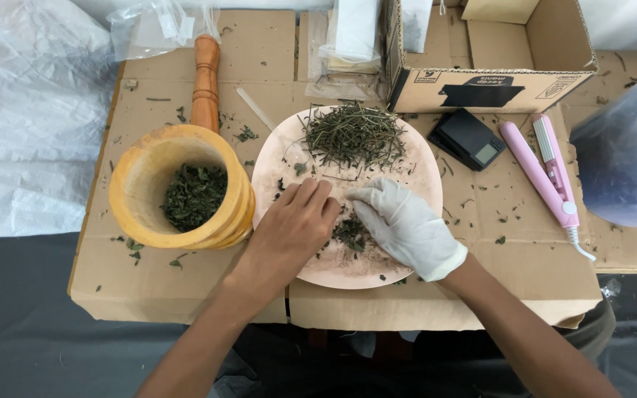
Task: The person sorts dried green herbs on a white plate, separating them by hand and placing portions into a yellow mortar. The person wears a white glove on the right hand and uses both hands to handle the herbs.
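Flattened cardboard sheets form the surface (186,284), which is scattered with small green leaf fragments; white plastic sheeting (27,118) lies to its left.

A round pale pink plate (422,173) sits at the centre of the surface. Its far half carries a pile of dry green stems (353,135). Its near half carries a small heap of crumbled dark leaves (350,232).

The bare left hand (293,228) rests on the near left part of the plate, fingers curled downward with the tips touching the plate just beside the crumbled leaves. The right hand (407,225), in a white glove, lies on the plate with its fingers extended toward the left hand and resting against the leaf heap. The two hands are close together, fingertips nearly meeting. Neither is visibly closed around an object; whether leaf material is pinched under the fingertips cannot be determined.

A yellow wooden mortar (152,166) stands touching the plate's left edge and contains crushed green leaves (193,195). A wooden pestle (206,81) lies behind it. An open cardboard box (492,88) stands at the far right. A small black digital scale (467,138) and a pink hair straightener (543,169) lie to the right of the plate.
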